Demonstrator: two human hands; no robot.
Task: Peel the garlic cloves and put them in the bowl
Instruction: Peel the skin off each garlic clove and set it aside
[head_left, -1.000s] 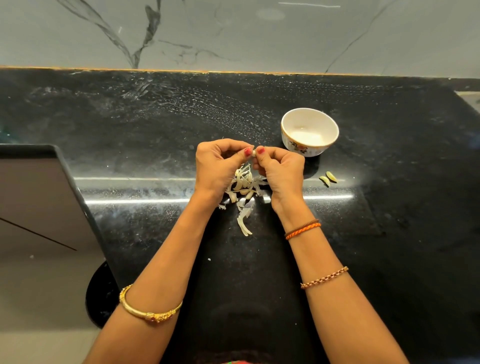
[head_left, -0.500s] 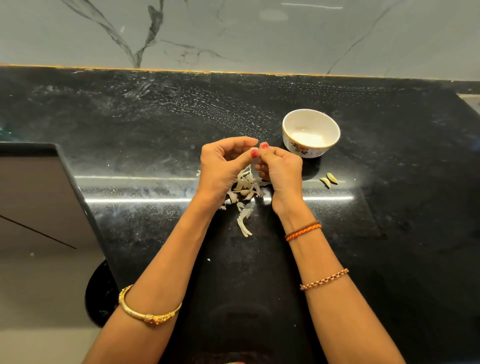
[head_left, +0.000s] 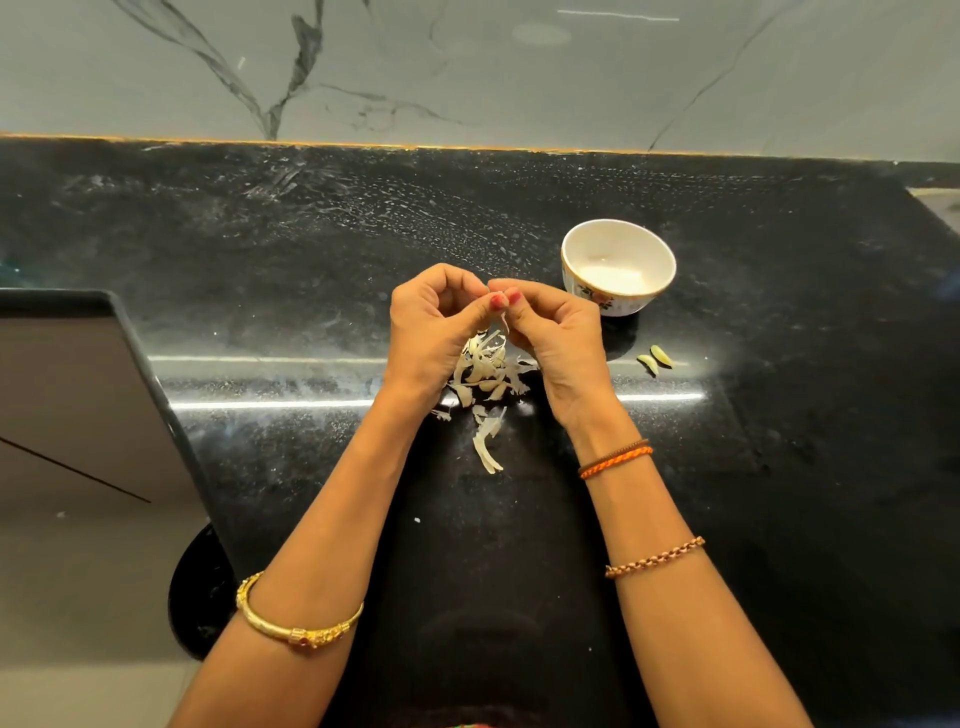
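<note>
My left hand (head_left: 434, 325) and my right hand (head_left: 556, 332) meet fingertip to fingertip above the black counter, pinching a small garlic clove (head_left: 503, 316) between them; only a pale sliver of it and its skin shows below my thumbs. Under my hands lies a heap of garlic skins (head_left: 485, 374), with one long strip trailing toward me. A white bowl (head_left: 574, 249) with a gold rim and flower print stands just right of my right hand; its inside looks bare. Two small pale-green cloves (head_left: 655, 359) lie on the counter in front of the bowl.
The black stone counter (head_left: 779, 415) runs back to a grey marble wall (head_left: 467, 67). On the left the counter ends at a dark raised edge (head_left: 150, 374), with a lower brown surface beyond it.
My hands stayed together over the skins and rose slightly. The thumbs have shifted on the clove, and a thin strip of skin now hangs below them.
</note>
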